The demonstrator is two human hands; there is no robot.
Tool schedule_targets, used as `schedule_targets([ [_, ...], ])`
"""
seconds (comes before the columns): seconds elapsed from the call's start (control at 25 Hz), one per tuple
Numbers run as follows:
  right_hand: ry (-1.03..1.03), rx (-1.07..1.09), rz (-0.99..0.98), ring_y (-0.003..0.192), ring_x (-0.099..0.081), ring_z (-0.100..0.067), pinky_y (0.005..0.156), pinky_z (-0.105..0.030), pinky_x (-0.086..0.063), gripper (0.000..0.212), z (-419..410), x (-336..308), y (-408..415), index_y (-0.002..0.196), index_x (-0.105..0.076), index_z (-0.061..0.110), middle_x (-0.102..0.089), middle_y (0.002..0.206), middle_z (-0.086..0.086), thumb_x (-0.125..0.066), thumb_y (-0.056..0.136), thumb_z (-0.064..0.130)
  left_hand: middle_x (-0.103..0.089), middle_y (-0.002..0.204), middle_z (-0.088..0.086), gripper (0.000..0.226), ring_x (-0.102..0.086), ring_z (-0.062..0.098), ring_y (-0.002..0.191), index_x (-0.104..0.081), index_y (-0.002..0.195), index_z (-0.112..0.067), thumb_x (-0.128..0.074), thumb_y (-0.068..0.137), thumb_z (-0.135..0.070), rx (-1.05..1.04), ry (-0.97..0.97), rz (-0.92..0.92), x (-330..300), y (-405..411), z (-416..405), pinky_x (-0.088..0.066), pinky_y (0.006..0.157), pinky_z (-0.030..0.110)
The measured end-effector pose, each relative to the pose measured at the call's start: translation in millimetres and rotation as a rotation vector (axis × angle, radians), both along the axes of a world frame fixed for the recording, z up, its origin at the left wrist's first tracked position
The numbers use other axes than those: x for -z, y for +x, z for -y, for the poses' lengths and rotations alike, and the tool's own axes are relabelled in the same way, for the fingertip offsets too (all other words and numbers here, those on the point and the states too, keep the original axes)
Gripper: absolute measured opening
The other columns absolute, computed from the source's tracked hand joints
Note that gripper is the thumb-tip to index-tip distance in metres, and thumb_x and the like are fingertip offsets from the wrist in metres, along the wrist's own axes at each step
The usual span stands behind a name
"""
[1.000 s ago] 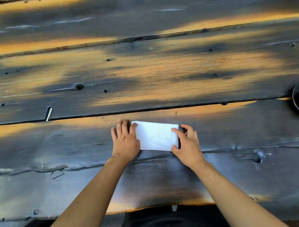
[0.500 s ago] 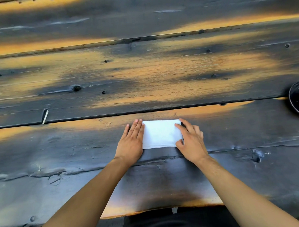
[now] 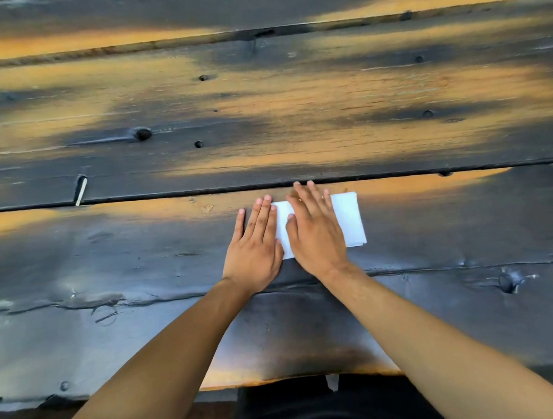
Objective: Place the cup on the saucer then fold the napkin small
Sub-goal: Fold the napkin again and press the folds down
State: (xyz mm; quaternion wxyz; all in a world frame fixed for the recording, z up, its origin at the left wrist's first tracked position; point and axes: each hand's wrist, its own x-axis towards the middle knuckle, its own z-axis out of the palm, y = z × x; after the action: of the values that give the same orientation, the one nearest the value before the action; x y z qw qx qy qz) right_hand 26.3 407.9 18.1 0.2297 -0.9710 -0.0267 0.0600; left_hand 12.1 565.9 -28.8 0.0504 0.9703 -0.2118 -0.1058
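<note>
- dark charred plank table (image 3: 145,278), orange streaks.
- folded white napkin (image 3: 348,219) lies under both palms.
- left hand (image 3: 255,251), right hand (image 3: 314,233): straight fingers, pressed together, flat.
- advice: press the crease firmly, edges aligned.

head view | looks forward and down | close over table (image 3: 113,279) near edge

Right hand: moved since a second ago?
Yes. The right hand left the napkin's right edge and now lies flat across its middle, nearer the left hand; fingertips reach the plank seam.
</note>
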Motion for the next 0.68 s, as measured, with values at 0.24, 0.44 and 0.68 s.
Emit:
schedule_targets([
  [0.24, -0.212, -0.134, -0.118, 0.156, 0.007, -0.021, 0.127, -0.045, -0.002, 0.073, -23.9, 36.5, -3.7, 0.161, -0.005, 0.012, 0.000, 0.169, -0.005, -0.009, 0.102, 0.054, 0.002, 0.170, 0.012, 0.077, 0.006, 0.025, 0.158, -0.001, 0.161, -0.006, -0.033, 0.101, -0.043, 0.004, -0.018, -0.003, 3.3, 0.1, -1.8, -0.009, 0.127, 0.051],
  [0.44, -0.321, -0.199, -0.096, 0.157, 0.002, -0.022, 0.126, -0.047, -0.009, 0.079, 30.6, 48.3, -4.2, 0.161, -0.007, 0.010, -0.001, 0.170, -0.005, -0.012, 0.101, 0.061, 0.000, 0.169, 0.019, 0.067, 0.001, 0.030, 0.158, -0.007, 0.158, 0.003, -0.019, 0.105, -0.035, 0.018, 0.000, 0.010, 3.9, -0.1, -4.0, -0.014, 0.125, 0.054],
  [0.68, -0.359, -0.130, -0.174, 0.156, 0.011, -0.022, 0.127, -0.047, 0.001, 0.080, 95.6, 40.2, -9.0, 0.160, 0.001, 0.010, 0.007, 0.169, -0.005, -0.017, 0.100, 0.060, 0.004, 0.169, 0.018, 0.068, 0.003, 0.030, 0.158, -0.004, 0.159, 0.002, -0.018, 0.104, -0.036, 0.022, 0.014, -0.014, 0.2, 0.5, -3.7, -0.014, 0.125, 0.054],
])
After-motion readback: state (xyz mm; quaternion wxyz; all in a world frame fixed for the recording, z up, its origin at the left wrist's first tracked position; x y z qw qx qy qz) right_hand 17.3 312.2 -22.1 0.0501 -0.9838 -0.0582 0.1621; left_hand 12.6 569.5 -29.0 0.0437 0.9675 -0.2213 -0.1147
